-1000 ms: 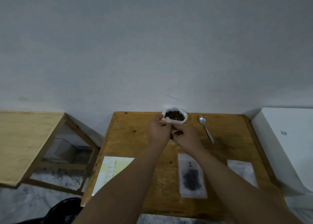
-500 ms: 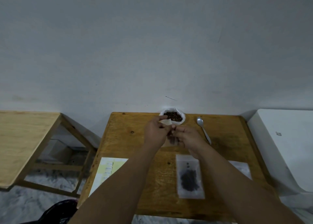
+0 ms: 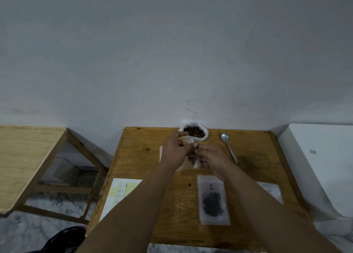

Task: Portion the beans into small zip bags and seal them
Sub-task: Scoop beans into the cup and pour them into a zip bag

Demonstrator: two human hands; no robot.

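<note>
A white bag of dark beans [image 3: 193,131] stands open at the far edge of the wooden table [image 3: 137,157]. Just in front of it my left hand [image 3: 174,150] and my right hand [image 3: 212,155] meet, both pinching the top of a small clear zip bag [image 3: 195,162] that hangs between them with some beans inside. A filled zip bag [image 3: 213,200] lies flat nearer to me. A metal spoon [image 3: 228,144] lies to the right of the bean bag.
A yellow and white sheet [image 3: 119,193] lies at the table's near left edge, and empty zip bags [image 3: 272,190] lie at the right. A second wooden table [image 3: 24,157] stands to the left, a white appliance [image 3: 321,161] to the right, a black bag [image 3: 65,239] below.
The view has shifted slightly. My hands stay together at the small bag's top, with the left hand's fingers now raised a little toward the bean bag.
</note>
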